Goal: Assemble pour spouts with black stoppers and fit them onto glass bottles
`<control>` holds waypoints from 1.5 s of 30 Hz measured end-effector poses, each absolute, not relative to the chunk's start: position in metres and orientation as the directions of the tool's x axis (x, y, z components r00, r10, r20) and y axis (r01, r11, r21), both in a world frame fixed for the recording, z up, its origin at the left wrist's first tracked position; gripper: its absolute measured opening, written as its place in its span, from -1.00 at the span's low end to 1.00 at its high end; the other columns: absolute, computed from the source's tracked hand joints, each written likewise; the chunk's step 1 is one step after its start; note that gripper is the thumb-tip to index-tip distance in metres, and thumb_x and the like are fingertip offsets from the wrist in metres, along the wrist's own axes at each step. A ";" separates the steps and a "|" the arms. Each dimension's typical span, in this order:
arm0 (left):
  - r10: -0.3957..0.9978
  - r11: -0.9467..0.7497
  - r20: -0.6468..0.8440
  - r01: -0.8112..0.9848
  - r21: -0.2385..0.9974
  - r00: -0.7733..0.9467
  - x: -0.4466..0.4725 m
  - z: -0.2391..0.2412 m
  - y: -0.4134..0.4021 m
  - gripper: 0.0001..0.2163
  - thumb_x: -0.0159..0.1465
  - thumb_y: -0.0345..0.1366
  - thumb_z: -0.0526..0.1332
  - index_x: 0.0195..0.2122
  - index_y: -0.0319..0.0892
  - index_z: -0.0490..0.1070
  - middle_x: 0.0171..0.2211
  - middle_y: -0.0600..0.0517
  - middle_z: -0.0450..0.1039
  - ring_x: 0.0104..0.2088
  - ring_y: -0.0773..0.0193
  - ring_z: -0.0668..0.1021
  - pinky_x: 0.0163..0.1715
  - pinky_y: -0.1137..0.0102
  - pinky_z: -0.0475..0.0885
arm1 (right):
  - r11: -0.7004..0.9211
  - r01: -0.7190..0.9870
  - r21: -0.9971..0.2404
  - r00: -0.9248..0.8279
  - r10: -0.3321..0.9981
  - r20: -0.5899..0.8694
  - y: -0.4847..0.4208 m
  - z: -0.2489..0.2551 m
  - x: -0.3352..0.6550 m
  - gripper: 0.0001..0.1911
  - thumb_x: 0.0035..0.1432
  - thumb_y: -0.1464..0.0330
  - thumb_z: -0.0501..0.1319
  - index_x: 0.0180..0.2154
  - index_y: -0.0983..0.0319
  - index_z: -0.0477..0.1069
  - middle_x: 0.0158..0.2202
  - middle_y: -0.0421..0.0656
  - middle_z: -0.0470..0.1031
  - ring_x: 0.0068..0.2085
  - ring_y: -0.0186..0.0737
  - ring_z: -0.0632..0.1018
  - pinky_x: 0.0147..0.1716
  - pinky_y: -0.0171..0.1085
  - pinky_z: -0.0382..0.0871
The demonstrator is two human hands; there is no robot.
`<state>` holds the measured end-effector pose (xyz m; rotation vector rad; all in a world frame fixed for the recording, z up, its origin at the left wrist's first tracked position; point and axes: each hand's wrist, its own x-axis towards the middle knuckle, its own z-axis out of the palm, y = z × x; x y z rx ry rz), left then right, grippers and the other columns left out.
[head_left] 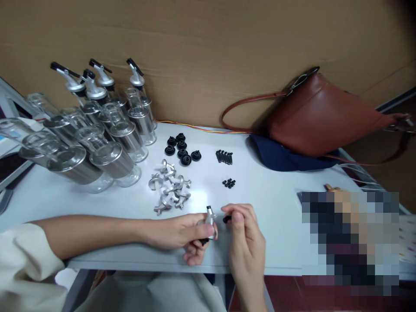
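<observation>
My left hand (182, 232) is closed around a silver pourer spout (210, 220) with a black tip on top and a black part at its lower end. Just right of it, my right hand (247, 236) pinches a small black lever (226, 219), mostly hidden by the fingers. The lever and the spout are apart. Beyond my left hand lies a pile of loose silver spouts (170, 190). Behind these sit several black stoppers (185, 160). A row of black levers (224, 157) and a cluster of tiny black caps (229, 183) lie further right.
Several glass bottles with steel bands (112, 158) crowd the table's left side; some carry finished-looking pourers (136, 78). At the back right, a brown leather bag (312, 117) rests on a dark blue cloth item (279, 158). A cardboard wall (195, 56) stands behind. The right front is pixelated.
</observation>
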<state>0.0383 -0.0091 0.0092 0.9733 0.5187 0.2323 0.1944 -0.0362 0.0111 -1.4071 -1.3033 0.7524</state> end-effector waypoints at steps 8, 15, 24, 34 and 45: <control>0.447 0.583 -0.302 -0.018 0.812 0.842 0.038 0.003 -0.012 -0.50 0.13 0.23 0.09 -0.27 -0.15 0.11 -0.55 0.20 0.14 -0.58 0.45 0.35 -0.53 0.45 0.18 | 0.262 0.612 -0.746 0.030 0.935 0.352 0.066 0.076 0.225 -0.80 0.10 0.30 0.15 -0.33 0.23 0.52 -0.48 -0.15 0.50 -0.41 -0.21 0.50 -0.34 -0.25 0.33; 0.441 0.590 -0.299 -0.022 0.807 0.846 0.037 0.002 -0.012 -0.48 0.11 0.25 0.10 -0.26 -0.15 0.12 -0.54 0.21 0.06 -0.57 0.46 0.36 -0.54 0.46 0.18 | -0.014 0.898 -0.441 0.048 0.997 0.067 0.139 0.038 0.242 -0.84 0.02 0.47 0.12 -0.38 0.26 0.48 -0.57 -0.13 0.51 -0.38 -0.16 0.53 -0.32 -0.27 0.27; 0.466 0.591 -0.278 -0.061 0.804 0.840 0.037 0.001 -0.011 -0.52 0.17 0.20 0.08 -0.22 -0.14 0.09 -0.47 0.18 0.14 -0.53 0.47 0.38 -0.49 0.46 0.19 | -0.073 0.927 -0.369 0.072 0.997 -0.017 0.143 0.007 0.260 -0.75 0.15 0.34 0.07 -0.29 0.25 0.50 -0.39 -0.04 0.56 -0.32 -0.10 0.51 -0.37 -0.27 0.19; 0.732 0.445 -0.185 -0.254 0.859 0.656 0.037 -0.001 -0.015 -0.70 0.26 -0.16 0.15 -0.14 -0.18 0.08 -0.41 0.13 0.24 -0.48 0.44 0.38 -0.36 0.40 0.24 | -0.109 0.891 -0.440 0.089 0.994 -0.066 0.142 0.010 0.267 -0.75 0.15 0.36 0.11 -0.31 0.28 0.56 -0.39 -0.06 0.56 -0.32 -0.13 0.51 -0.35 -0.28 0.22; 0.716 0.437 -0.232 -0.164 0.884 0.658 0.038 0.004 -0.015 -0.72 0.26 -0.18 0.14 -0.16 -0.19 0.06 -0.43 0.13 0.25 -0.46 0.43 0.36 -0.34 0.39 0.22 | 0.090 0.853 -0.514 -0.072 0.996 0.054 0.139 0.009 0.261 -0.61 0.10 0.59 0.01 -0.17 0.35 0.56 -0.13 -0.02 0.57 -0.08 -0.14 0.54 -0.03 -0.27 0.29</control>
